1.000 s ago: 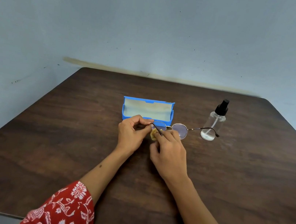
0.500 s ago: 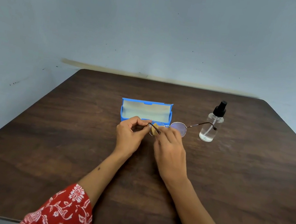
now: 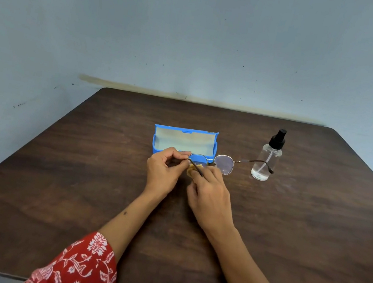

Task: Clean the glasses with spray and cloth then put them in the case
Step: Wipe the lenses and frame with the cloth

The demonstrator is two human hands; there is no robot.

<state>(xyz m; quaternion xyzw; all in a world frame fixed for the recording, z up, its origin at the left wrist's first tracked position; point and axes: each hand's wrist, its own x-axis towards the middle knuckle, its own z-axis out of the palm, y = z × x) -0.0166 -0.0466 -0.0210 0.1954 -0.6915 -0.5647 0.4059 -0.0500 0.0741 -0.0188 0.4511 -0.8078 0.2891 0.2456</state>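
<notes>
Yellow cloth, pinched in right hand, has slid lower on the left lens of glasses gripped by left hand before open case: wiping ongoing.

Dark wooden table sitting against a pale blue-grey wall.

The table's grain is running in broad, streaky bands and its far corners are looking rounded; soft, even light is falling across it. A yellowish stain is running along the wall just above the table's far edge, with small dark specks scattered higher up.
</notes>
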